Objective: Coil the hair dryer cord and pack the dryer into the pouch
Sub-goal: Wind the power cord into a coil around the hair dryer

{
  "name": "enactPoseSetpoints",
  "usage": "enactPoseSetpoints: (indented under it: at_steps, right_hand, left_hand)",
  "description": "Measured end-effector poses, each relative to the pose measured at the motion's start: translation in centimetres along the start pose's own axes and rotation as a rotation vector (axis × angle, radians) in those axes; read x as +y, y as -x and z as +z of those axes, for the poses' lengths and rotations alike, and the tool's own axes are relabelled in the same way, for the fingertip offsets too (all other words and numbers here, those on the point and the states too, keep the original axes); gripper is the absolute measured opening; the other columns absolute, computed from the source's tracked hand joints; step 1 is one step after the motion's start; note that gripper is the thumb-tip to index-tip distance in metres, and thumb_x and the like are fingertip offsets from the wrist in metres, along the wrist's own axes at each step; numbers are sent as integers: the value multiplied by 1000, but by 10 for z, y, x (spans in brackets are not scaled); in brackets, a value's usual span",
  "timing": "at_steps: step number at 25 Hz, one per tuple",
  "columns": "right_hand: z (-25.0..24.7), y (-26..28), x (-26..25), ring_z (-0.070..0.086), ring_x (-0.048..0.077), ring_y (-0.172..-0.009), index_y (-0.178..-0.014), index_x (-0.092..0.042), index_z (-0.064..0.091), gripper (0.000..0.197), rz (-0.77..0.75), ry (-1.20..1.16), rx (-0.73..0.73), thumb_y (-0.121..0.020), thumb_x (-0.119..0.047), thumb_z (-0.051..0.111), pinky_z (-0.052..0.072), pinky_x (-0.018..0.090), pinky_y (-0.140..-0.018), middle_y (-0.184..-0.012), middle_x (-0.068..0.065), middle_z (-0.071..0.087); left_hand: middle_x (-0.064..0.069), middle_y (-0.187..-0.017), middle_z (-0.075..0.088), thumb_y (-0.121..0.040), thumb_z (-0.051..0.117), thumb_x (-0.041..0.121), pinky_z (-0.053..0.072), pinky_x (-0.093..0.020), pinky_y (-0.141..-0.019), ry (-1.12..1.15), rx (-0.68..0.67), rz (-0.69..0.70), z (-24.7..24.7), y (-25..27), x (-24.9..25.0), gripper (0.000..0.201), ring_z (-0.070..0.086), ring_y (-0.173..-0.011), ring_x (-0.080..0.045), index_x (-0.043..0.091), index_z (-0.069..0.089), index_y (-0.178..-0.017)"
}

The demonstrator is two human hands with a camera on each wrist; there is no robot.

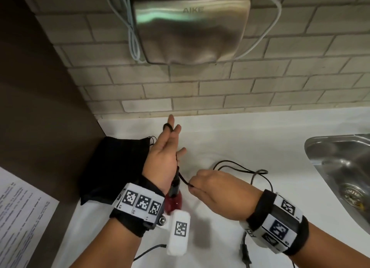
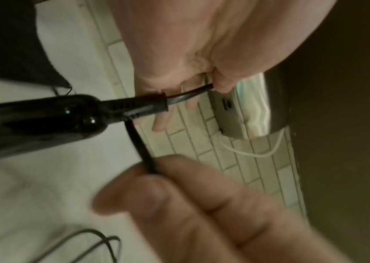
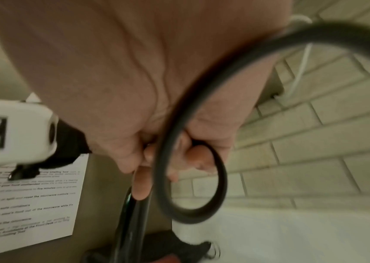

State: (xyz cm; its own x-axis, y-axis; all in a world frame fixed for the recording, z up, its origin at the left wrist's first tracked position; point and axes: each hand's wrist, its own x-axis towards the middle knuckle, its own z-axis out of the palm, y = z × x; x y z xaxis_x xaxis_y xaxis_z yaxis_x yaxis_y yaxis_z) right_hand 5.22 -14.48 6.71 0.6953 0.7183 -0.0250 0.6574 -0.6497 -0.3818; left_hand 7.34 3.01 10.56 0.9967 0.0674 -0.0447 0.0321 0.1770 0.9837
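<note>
The hair dryer (image 1: 174,197) has a dark red body and a glossy black handle (image 2: 33,121), and it sits under my left wrist. Its black cord (image 1: 185,180) leaves the handle end and runs up my left hand (image 1: 165,151). That hand's fingers point up at the wall. One turn of cord sits over the index finger, and the thumb (image 2: 222,83) pins the cord. My right hand (image 1: 208,185) pinches the cord just right of the handle, and the slack curves past its palm (image 3: 172,142). The black pouch (image 1: 112,163) lies flat to the left, against the dark panel.
Loose cord loops (image 1: 240,168) lie on the white counter (image 1: 220,139) behind my right hand, and the plug (image 1: 245,253) is near the front edge. A steel sink (image 1: 340,167) is at the right. A wall hand dryer (image 1: 190,27) hangs above. A printed sheet (image 1: 20,217) lies at the left.
</note>
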Motion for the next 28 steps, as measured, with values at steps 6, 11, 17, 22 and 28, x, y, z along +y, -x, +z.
enactPoseSetpoints:
  at_steps: [6, 11, 17, 22, 28]
  right_hand:
    - [-68, 2, -14, 67, 18, -84, -100, -22, 71, 22, -145, 125, 122, -103, -38, 56, 55, 34, -78, -94, -4, 67]
    - [-126, -10, -2, 47, 4, -65, -80, -24, 64, 34, -101, 123, 317, -85, -57, 73, 45, 24, -62, -74, -17, 50]
    - [-117, -19, 11, 60, 4, -81, -93, -25, 58, 19, 55, -280, 236, -98, -41, 64, 46, 20, -73, -83, -14, 64]
    - [-117, -27, 10, 59, 6, -85, -97, -25, 55, 15, 7, -304, 281, -108, -31, 46, 47, 18, -79, -90, -11, 61]
    - [-63, -35, 21, 52, 17, -68, -88, -22, 45, 39, 166, -250, 191, -109, -49, 28, 48, 44, -73, -75, -2, 54]
  left_hand:
    - [33, -135, 66, -111, 40, 23, 46, -41, -116, -299, -229, 79, 1, 11, -14, 47, 56, -136, 0, 49, 44, -150]
    - [-3, -125, 77, -111, 39, 28, 65, -43, -74, -304, -329, -52, 0, 19, 12, 41, 78, -84, -43, 33, 50, -151]
    - [-20, -73, 74, -102, 43, 17, 57, -34, -52, -50, -323, -148, 6, 23, 45, 34, 61, -49, -29, 0, 72, -106]
    - [3, -53, 32, -109, 36, 43, 14, -18, -43, 1, -288, -147, 21, 34, 50, 49, 18, -40, -9, 8, 65, -93]
    - [4, -56, 40, -109, 40, 23, 34, -20, -38, 246, -181, -160, 9, 13, 60, 27, 23, -38, -6, 12, 59, -93]
